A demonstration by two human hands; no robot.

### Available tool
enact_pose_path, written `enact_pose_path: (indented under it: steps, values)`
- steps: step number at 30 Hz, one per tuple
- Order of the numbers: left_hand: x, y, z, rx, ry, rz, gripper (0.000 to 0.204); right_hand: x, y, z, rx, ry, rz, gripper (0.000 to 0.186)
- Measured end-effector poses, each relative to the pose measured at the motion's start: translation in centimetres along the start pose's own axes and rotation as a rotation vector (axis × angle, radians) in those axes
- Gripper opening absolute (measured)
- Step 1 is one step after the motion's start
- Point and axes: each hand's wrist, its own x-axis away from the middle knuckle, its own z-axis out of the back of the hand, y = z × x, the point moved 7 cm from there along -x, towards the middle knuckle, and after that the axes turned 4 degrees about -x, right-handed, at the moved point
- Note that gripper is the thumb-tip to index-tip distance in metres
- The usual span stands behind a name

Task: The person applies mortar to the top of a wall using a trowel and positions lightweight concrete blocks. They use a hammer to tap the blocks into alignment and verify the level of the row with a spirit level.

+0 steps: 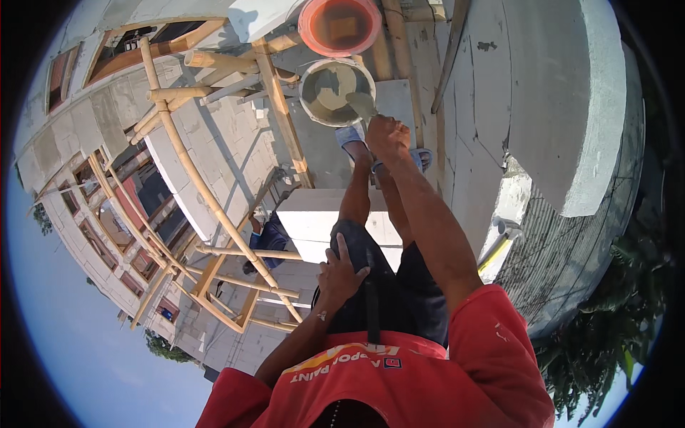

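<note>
as right hand (386, 135) grips trowel (362, 105), round grey mortar bucket (335, 91), left hand (339, 274) flat on thigh

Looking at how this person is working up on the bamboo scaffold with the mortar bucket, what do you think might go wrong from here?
1. The right hand dips a trowel into the grey mortar bucket, which sits beside gaps between the bamboo poles; a knock might tip it over the edge.
2. The person bends forward with the left hand braced only on the thigh, holding no pole, so a slip could mean a fall.
3. Another person shows below, where dropped mortar might land.
</note>
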Motion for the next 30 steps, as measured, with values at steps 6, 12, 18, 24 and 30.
enact_pose_path:
  steps: [6, 12, 18, 24, 30]
  values:
    - [-0.2, -0.4, -1.9, 0.071, 0.002, 0.051, 0.111, -8.6, -6.3, 2.0, 0.374, -0.231, 0.257, 0.025]
    - [-0.7, -0.6, -1.4, 0.133, 0.050, 0.079, 0.108, -13.3, -11.2, -0.9, 0.525, -0.485, 0.344, 0.027]
    - [-0.8, -0.6, -1.6, 0.181, 0.019, 0.103, 0.105, -11.6, -5.5, -5.3, 0.198, -0.659, 0.078, 0.036]
    - [-0.9, -0.2, -1.9, 0.097, 0.075, 0.079, 0.104, -9.0, -1.1, -9.2, -0.144, -0.556, 0.089, 0.047]
    - [-1.0, 0.2, -1.9, 0.047, 0.040, 0.092, 0.103, -8.7, -5.0, -14.7, -0.105, -0.271, 0.122, 0.038]
